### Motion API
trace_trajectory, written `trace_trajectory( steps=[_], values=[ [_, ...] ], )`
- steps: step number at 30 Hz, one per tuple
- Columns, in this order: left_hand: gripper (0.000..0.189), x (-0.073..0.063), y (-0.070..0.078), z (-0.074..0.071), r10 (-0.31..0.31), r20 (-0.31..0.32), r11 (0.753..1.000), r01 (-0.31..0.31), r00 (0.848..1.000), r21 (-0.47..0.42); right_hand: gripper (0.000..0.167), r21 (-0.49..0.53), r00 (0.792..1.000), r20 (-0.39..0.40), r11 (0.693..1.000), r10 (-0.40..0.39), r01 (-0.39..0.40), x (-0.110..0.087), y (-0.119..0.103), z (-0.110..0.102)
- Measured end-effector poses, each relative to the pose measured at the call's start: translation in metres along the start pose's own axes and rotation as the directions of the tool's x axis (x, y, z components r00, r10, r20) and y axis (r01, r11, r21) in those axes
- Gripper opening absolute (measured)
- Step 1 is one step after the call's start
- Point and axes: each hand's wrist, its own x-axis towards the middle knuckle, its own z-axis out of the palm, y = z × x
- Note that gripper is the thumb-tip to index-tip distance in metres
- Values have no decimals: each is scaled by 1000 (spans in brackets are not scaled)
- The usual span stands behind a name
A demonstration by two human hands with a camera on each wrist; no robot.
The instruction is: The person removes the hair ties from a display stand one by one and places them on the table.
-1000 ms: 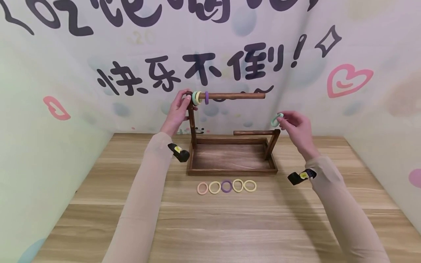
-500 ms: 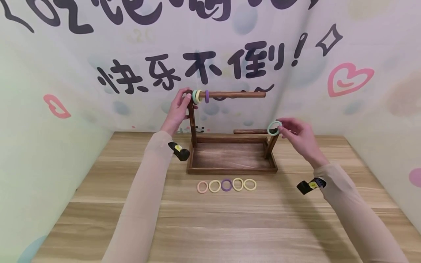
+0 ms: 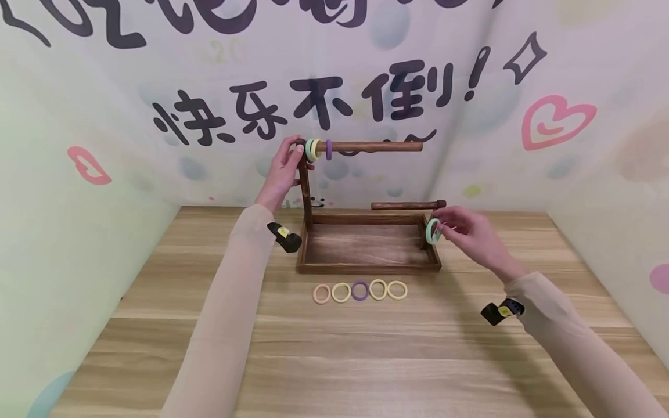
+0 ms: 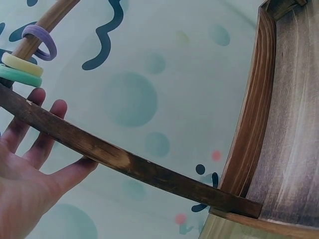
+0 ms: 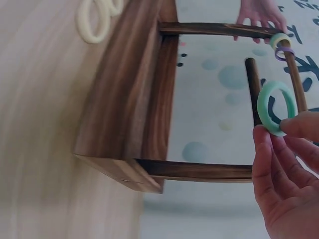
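Observation:
My left hand [image 3: 284,168] grips the top of the tall post [image 3: 306,194] of a dark wooden stand, thumb in front and fingertips behind. Beside it, a mint green ring [image 4: 20,75], a yellow ring [image 4: 22,63] and a purple ring [image 4: 41,35] hang on the upper bar [image 3: 378,146]. My right hand [image 3: 470,235] pinches another mint green ring [image 5: 263,107] between thumb and fingers. That ring is upright, in front of the short post and lower than the short bar [image 3: 402,205], with no bar through it.
The stand's base is a shallow tray [image 3: 366,269] on the wood-grain table [image 3: 334,360]. In front of it lie a pink ring [image 3: 315,294], a purple ring [image 3: 353,291] and several yellow rings [image 3: 389,290] in a row. A printed cloth [image 3: 251,52] hangs behind.
My right hand has brought the mint green ring down from above the short post's top to in front of the post, turning it on the way. The left hand keeps its place.

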Motion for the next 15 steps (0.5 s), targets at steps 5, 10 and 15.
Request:
trace_trajectory(
  steps=[5,10,15],
  values=[
    [33,0,1,-1,-2,1,1000,2,1000,2,21,-33,999,50,999,-20,22,-9,7,11],
    [34,0,2,-1,-2,2,1000,2,1000,4,20,-25,993,116,1000,2,1,-19,15,21],
    [33,-2,3,0,-3,3,1000,3,1000,9,17,-8,980,185,998,68,-68,-28,22,28]
  ],
)
